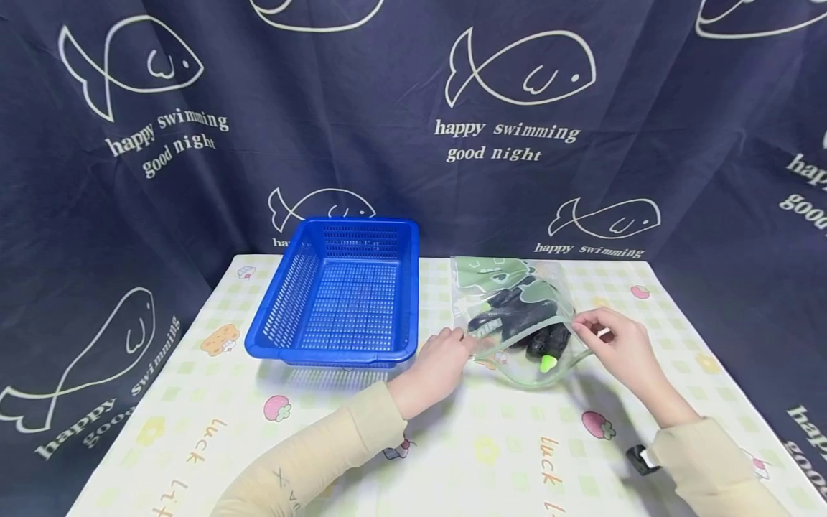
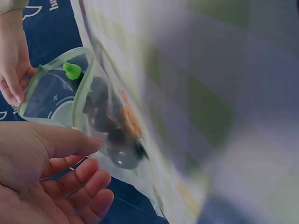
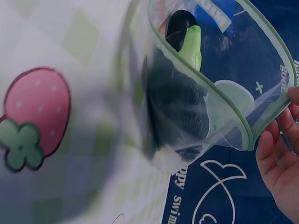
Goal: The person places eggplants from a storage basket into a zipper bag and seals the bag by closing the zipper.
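A clear zip bag [image 1: 494, 269] with green print lies on the table at the right, its green-edged mouth spread toward me. Inside are several dark eggplants [image 1: 549, 341], and one bright green stem end [image 1: 548, 362] shows at the mouth. My left hand [image 1: 439, 366] pinches the left corner of the mouth between thumb and fingers. At the opposite corner, my right hand [image 1: 617, 348] pinches the green edge. The right wrist view looks past the bag's rim [image 3: 219, 100] at the eggplants [image 3: 177, 100]; film and print partly cover them.
A blue plastic basket [image 1: 413, 287] with slotted walls stands left of the bag, with nothing visible in it. The table has a pale checked cloth [image 1: 491, 481] with fruit prints. Behind it hangs a dark blue curtain [image 1: 400, 108] with white fish drawings.
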Demonstrator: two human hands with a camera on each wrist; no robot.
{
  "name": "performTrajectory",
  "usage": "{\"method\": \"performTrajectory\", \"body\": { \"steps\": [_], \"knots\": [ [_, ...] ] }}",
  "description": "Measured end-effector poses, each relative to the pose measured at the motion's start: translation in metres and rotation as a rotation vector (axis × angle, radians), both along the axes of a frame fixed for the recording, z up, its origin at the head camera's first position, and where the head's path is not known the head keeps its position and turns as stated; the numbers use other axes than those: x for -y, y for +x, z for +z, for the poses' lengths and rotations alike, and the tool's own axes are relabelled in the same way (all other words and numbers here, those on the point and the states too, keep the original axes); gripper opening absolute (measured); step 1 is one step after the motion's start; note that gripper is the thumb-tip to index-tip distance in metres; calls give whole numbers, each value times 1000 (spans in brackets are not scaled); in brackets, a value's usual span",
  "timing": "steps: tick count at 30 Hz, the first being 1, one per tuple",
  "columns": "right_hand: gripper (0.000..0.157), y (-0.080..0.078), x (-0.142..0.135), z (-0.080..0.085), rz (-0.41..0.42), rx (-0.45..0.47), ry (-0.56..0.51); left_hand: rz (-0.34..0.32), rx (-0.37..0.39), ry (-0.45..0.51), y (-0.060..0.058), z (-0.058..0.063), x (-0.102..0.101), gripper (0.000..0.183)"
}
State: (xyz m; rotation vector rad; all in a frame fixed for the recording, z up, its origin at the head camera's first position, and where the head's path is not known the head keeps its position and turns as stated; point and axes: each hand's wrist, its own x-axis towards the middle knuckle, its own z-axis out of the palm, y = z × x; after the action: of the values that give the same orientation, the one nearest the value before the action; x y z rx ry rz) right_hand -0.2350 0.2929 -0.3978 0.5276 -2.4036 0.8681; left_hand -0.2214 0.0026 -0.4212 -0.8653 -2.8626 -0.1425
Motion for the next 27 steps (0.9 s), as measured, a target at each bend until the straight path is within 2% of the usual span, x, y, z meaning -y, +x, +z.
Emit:
{"method": "performTrajectory", "body": {
  "steps": [5,12,18,27],
  "knots": [
    [14,5,-9,-4,-1,37,41,-3,-33,4,0,-5,3,18],
    [15,11,-18,-11,32,52,120,-5,-56,22,0,-6,6,17],
    [20,14,-23,-15,96,61,151,-1,-75,44,0,-3,6,16],
    [22,17,-28,-21,128,65,190,5,-82,73,-2,1,3,15]
  ]
}}
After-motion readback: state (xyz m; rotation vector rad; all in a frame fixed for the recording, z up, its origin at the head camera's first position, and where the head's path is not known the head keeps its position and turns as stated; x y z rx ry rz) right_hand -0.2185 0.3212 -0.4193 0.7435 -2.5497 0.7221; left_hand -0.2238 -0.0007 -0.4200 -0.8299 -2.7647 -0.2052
